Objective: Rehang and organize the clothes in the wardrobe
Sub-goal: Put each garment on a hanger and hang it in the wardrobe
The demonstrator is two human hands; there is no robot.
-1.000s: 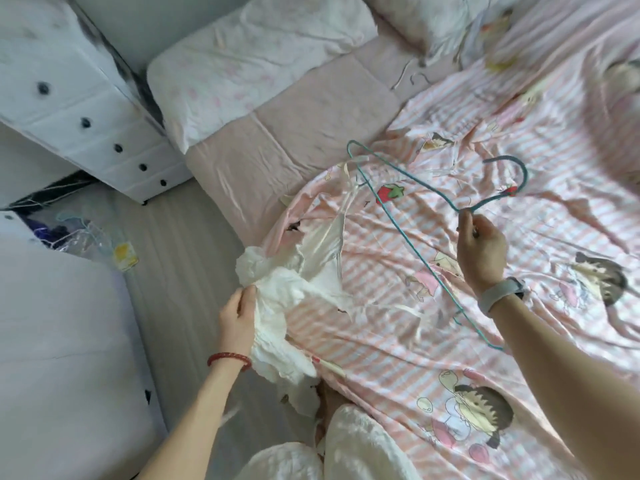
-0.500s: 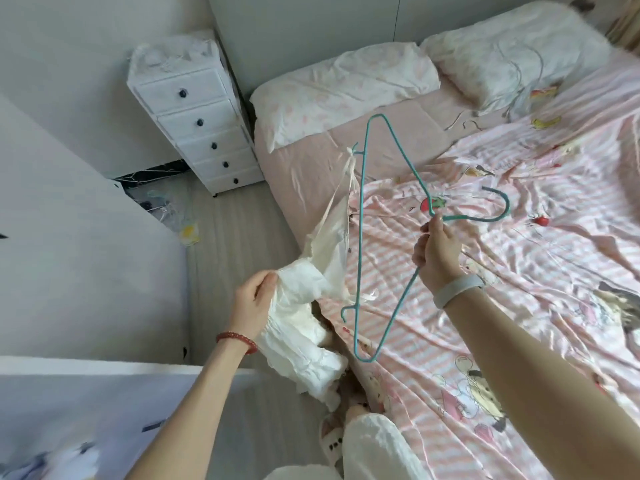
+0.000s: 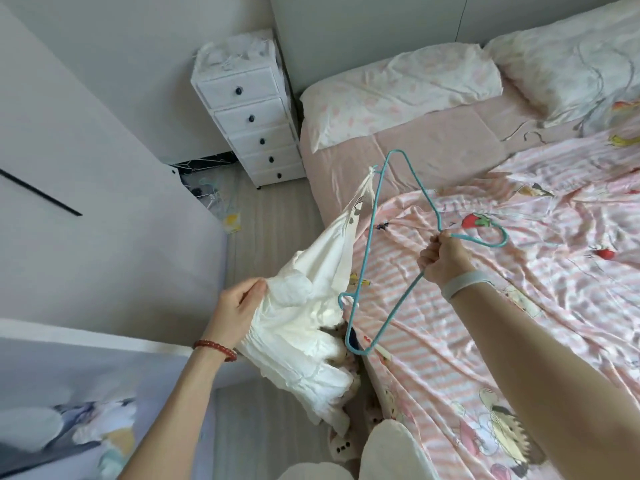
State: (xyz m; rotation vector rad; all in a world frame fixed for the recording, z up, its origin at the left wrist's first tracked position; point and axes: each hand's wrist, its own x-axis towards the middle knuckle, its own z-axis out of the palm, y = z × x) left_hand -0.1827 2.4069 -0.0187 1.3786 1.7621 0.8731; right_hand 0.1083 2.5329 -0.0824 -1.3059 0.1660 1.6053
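A teal wire hanger (image 3: 372,244) hangs in the air over the bed's edge. My right hand (image 3: 442,259) grips its neck just below the hook. One thin strap of a white ruffled garment (image 3: 304,323) is looped over the hanger's upper notch, and the rest of the garment droops down to the left. My left hand (image 3: 239,308) grips the bunched fabric at its side. The garment's other strap is not on the hanger.
A bed with a pink striped cartoon sheet (image 3: 519,306) and two pillows (image 3: 398,95) fills the right. A white drawer tower (image 3: 247,116) stands by the wall. Light wardrobe panels (image 3: 104,220) stand at the left. Loose hangers lie on the wooden floor (image 3: 214,199).
The view has swung up and left from the bed toward the drawers and wardrobe. The hanger was lifted off the sheet and turned upright, the garment hanging from its one strap.
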